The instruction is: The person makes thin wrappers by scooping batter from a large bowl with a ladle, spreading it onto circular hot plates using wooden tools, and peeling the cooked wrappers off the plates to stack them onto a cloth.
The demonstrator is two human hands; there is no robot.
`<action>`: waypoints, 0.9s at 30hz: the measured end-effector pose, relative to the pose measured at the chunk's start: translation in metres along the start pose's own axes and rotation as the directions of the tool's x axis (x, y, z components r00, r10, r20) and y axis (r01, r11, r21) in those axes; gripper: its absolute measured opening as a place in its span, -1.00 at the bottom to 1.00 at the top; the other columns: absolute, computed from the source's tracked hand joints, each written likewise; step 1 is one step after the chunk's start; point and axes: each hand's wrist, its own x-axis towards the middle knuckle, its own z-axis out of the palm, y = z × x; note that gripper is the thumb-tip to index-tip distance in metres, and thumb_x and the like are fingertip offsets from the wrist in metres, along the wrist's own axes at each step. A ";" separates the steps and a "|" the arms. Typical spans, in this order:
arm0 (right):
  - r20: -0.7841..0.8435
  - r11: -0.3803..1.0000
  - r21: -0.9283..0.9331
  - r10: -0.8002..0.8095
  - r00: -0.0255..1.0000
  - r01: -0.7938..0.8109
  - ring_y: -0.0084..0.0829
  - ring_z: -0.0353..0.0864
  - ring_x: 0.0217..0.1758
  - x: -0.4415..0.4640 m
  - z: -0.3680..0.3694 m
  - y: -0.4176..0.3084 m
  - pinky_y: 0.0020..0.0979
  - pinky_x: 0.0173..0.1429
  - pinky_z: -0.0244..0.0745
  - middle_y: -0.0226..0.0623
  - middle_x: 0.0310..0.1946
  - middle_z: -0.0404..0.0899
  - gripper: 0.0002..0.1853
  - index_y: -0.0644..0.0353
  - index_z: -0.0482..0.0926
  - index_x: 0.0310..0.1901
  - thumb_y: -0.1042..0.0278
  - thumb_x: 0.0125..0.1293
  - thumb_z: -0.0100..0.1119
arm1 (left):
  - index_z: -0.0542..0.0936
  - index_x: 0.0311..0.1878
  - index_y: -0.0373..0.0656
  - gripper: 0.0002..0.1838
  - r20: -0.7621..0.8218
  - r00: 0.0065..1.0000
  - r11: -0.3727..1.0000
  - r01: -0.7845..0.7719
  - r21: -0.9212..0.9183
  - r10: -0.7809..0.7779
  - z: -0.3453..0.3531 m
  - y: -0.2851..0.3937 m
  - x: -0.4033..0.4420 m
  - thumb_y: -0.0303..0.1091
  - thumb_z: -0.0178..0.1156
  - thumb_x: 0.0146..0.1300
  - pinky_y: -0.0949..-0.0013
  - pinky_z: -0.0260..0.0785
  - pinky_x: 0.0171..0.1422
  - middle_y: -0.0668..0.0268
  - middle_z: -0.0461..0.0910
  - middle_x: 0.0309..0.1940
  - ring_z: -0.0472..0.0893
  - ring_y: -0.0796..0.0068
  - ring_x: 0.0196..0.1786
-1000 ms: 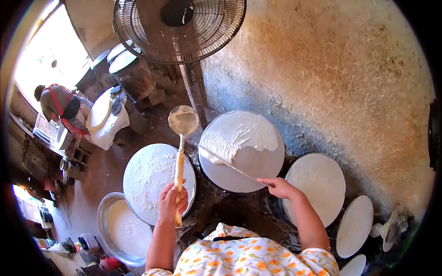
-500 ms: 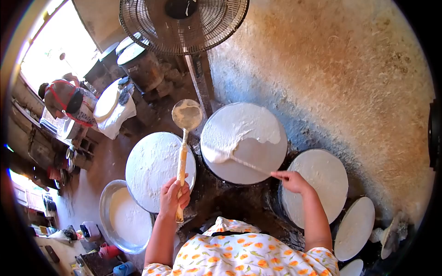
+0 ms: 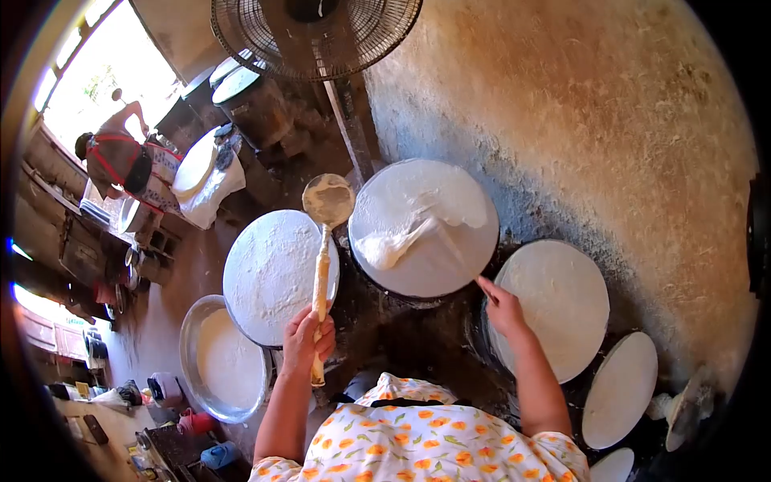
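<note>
My left hand [image 3: 310, 339] is wrapped round the wooden handle of a ladle [image 3: 328, 201], its round bowl pointing up, away from me, beside the left white disc [image 3: 277, 273]. In my right hand [image 3: 502, 305] is the end of a thin stick [image 3: 450, 243], blurred along its length. It reaches over the middle round surface [image 3: 426, 277], where a white, wet mass [image 3: 387, 247] lies in folds at the left. A thin white layer covers the far part of that surface; the near part looks smooth and greyish.
A metal basin [image 3: 189, 353] of white liquid stands at lower left. On the right are a round white top [image 3: 554, 313] and a leaning disc [image 3: 622, 390]. A fan [image 3: 317, 40] stands ahead by the wall. Another person [image 3: 120, 165] bends at far left.
The stick in my right hand has swung over the middle surface, and the white mass there has gathered into folds. My left hand still holds the ladle. The other person has raised an arm.
</note>
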 end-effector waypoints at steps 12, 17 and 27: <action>-0.015 0.999 0.043 -0.001 1.000 0.001 -0.49 0.62 -0.09 -0.122 0.035 -0.018 -0.48 0.02 0.48 -0.14 -0.03 0.63 -0.51 0.06 0.56 0.10 0.61 0.11 -0.06 | 0.43 0.12 -0.30 -0.66 0.249 0.969 1.000 0.001 0.031 -0.008 -0.023 0.023 0.007 -0.28 -0.07 0.43 0.57 0.14 -0.73 0.36 0.33 -0.52 0.25 0.68 -0.71; -0.222 0.961 -0.177 -0.251 0.942 0.214 -0.09 0.62 -0.25 -0.104 0.148 -0.053 -0.30 -0.14 0.53 -0.04 -0.17 0.61 -0.45 -0.04 0.52 0.14 0.57 0.04 0.04 | 0.43 0.12 -0.29 -0.66 0.316 0.947 0.998 0.048 0.038 -0.058 -0.051 0.038 0.006 -0.28 -0.07 0.42 0.56 0.14 -0.73 0.36 0.33 -0.52 0.27 0.67 -0.70; -0.339 0.679 -0.665 0.097 0.936 -0.311 0.08 0.56 -0.42 -0.187 0.168 -0.062 -0.03 -0.31 0.50 0.01 -0.37 0.46 -0.46 -0.41 0.30 0.28 0.40 0.31 -0.10 | 0.44 0.07 -0.28 -0.70 0.336 0.937 0.993 0.064 0.101 -0.095 -0.119 0.060 0.001 -0.30 -0.07 0.41 0.57 0.16 -0.72 0.36 0.35 -0.52 0.28 0.67 -0.70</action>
